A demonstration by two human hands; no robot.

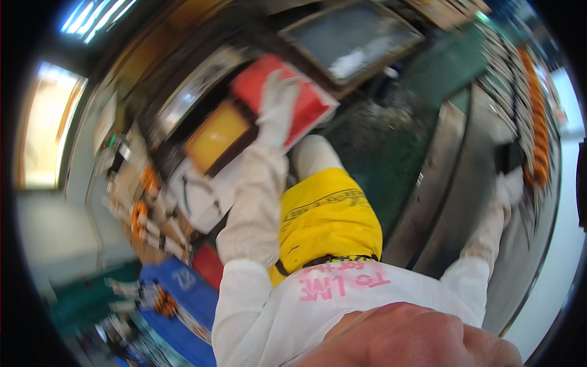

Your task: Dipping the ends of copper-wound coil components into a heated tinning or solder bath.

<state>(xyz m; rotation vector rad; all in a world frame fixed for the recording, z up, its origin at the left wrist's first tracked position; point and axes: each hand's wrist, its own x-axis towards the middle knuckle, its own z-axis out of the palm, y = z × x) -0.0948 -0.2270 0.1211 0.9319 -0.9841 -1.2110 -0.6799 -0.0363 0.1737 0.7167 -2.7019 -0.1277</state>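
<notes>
My left hand (278,110), in a pale glove, lies with its fingers stretched out over a flat red thing with a white edge (312,113), perhaps a box or a stack of sheets. Just beside it sits a yellow slab (218,136) in a dark frame. Far out to the right, my gloved right hand (511,187) appears closed at a black block-shaped thing (507,158). Motion smears its fingers, and the exact kind of the black thing cannot be made out. Behind it hang grey strands (500,79) and an orange coiled bundle (538,122).
Ahead stands a grey tray with a raised rim (351,43). A long metal ledge (431,177) runs along the right. To the left are a white bag-like thing (199,196), orange-and-white bundles (139,217) and a blue bin (177,281). The floor (391,140) is dark green and worn.
</notes>
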